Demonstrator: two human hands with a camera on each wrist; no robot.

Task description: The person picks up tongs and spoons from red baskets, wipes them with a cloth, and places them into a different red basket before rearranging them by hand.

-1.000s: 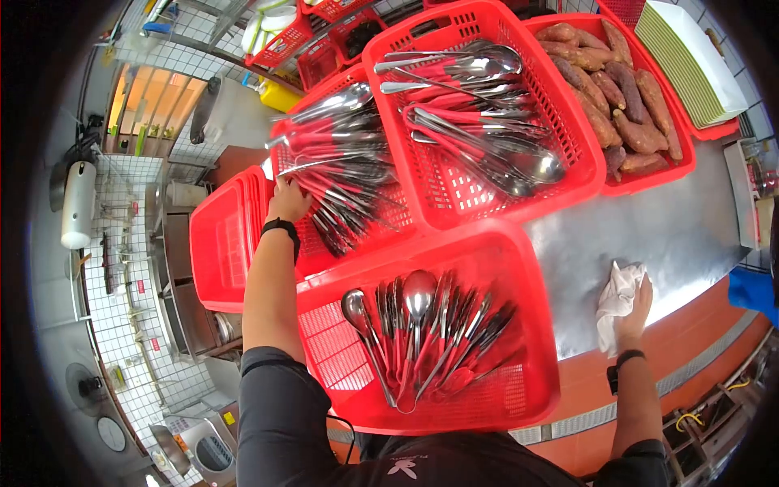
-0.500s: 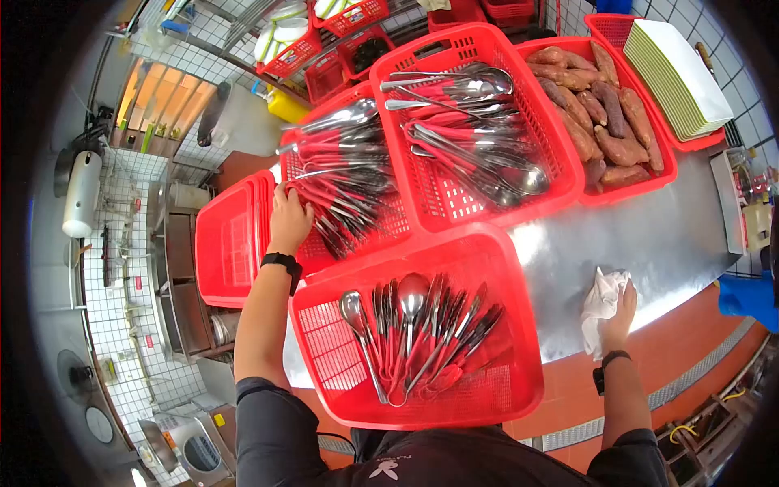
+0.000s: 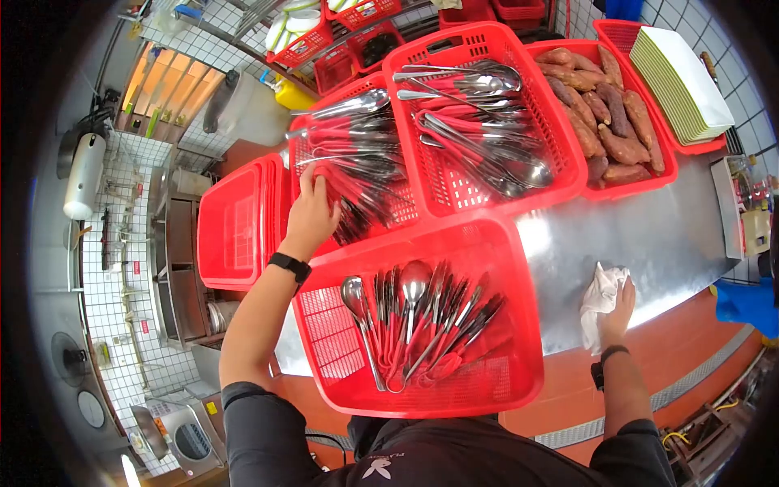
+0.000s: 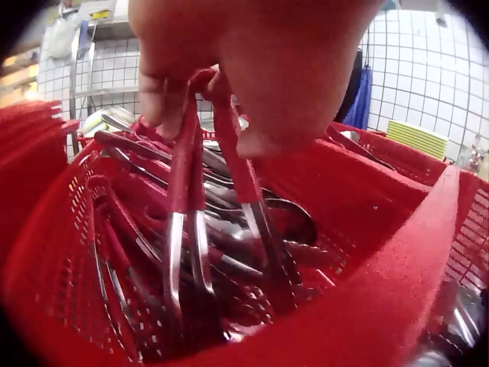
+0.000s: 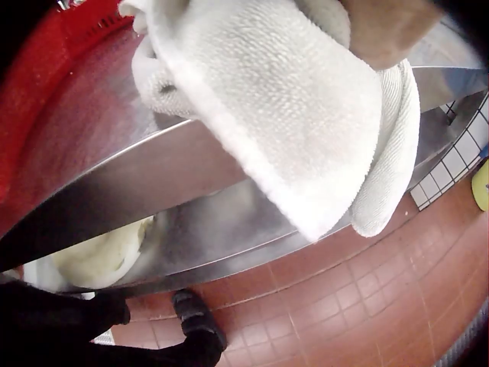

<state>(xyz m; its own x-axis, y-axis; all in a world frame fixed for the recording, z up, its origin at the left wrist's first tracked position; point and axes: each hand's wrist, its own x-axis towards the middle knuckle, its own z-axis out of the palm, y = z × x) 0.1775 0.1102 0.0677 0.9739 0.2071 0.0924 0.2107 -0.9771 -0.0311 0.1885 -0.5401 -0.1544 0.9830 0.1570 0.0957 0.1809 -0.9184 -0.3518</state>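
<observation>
My left hand [image 3: 312, 217] is over the left red basket [image 4: 405, 252], its fingers gripping red-handled tongs [image 4: 180, 172] by their looped ends. The tongs hang with their metal arms pointing down, above a heap of similar tongs and spoons [image 3: 353, 105]. At the right, my right hand [image 3: 618, 315] holds a bunched white cloth [image 5: 283, 99] at the front edge of the steel table [image 3: 560, 284]. Nearest my body, a red basket [image 3: 430, 408] contains several tongs [image 3: 442, 312] fanned out, plus serving spoons [image 3: 415, 280] with rounded bowls.
Another red basket [image 3: 578, 174] of tongs and spoons stands in the middle. Behind it to the right are a basket of sweet potatoes [image 3: 625, 146] and a stack of white-and-green trays [image 3: 682, 81]. Stacked red baskets [image 3: 231, 231] stand at the left.
My left hand has moved slightly right over the left basket, with red-handled tongs in its fingers. My right hand stays with the cloth near the table edge.
</observation>
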